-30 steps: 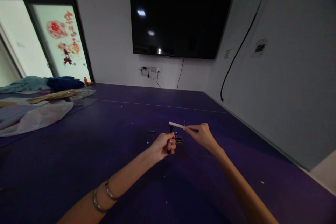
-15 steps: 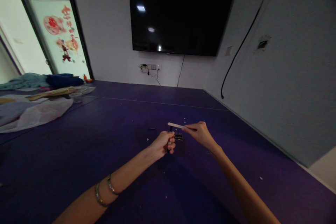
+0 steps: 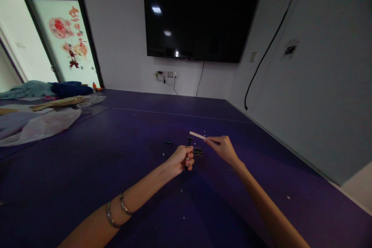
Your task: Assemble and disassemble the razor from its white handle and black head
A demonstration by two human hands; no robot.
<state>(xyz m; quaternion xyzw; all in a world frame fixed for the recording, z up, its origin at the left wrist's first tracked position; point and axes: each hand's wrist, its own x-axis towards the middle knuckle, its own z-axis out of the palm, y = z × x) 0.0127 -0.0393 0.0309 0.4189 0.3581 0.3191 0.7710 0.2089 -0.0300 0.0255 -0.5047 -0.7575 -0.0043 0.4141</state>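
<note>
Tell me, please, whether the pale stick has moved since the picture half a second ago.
Yes: judged against the television, the pale stick in the right hand is slightly higher and farther right in view.

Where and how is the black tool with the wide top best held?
I'd grip the black tool around its slim handle, below the wider head, coming from the left as the left hand does. It's nearly upright, which suits a wraparound grip; the right hand and pale stick likely crowd the right side.
</note>
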